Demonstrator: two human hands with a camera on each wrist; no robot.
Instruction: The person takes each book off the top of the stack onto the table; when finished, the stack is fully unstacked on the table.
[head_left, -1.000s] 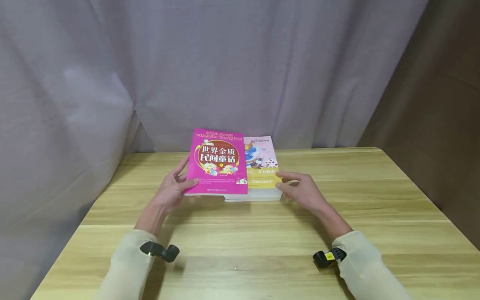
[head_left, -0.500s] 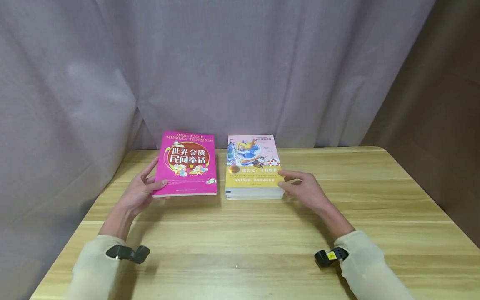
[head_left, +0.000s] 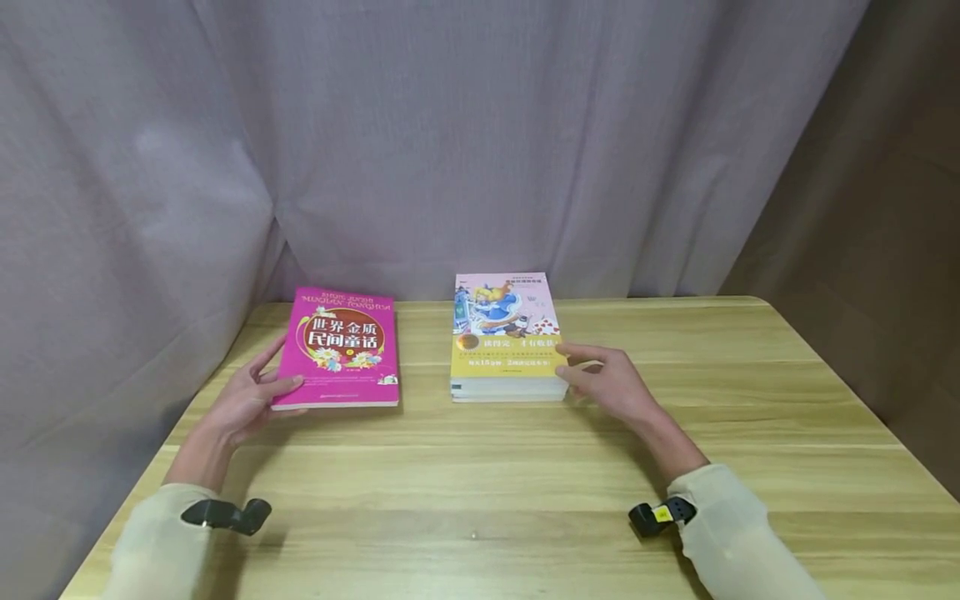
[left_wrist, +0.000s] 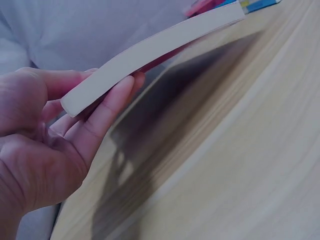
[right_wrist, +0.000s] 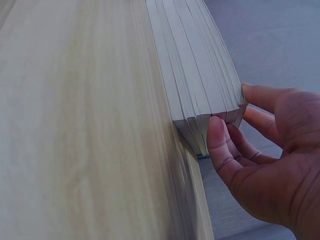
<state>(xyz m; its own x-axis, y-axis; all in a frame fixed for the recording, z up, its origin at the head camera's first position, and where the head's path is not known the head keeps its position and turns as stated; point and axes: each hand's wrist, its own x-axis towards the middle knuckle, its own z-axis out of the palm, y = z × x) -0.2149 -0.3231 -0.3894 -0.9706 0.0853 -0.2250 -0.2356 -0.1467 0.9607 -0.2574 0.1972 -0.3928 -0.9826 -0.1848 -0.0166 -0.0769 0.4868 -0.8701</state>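
My left hand (head_left: pixel 243 398) holds a pink paperback book (head_left: pixel 341 354) by its near left corner, thumb on the cover and fingers underneath. In the left wrist view the book (left_wrist: pixel 155 52) slants over the table, with its shadow below. At the table's back middle lies a stack of several books (head_left: pixel 510 387); its top book (head_left: pixel 506 354) has a pink and yellow cover with a girl in blue. My right hand (head_left: pixel 607 382) touches the stack's right edge. In the right wrist view its bent fingers (right_wrist: pixel 220 135) rest against the stack's side.
The wooden table (head_left: pixel 480 475) ends at the back against a grey curtain (head_left: pixel 480 150). A black wrist camera (head_left: pixel 228 515) sits on the left sleeve, another camera (head_left: pixel 660 515) on the right one.
The pink book has moved left off the stack in my left hand, then lower and closer, uncovering the pink and yellow book. My right hand has stayed at the stack's edge.
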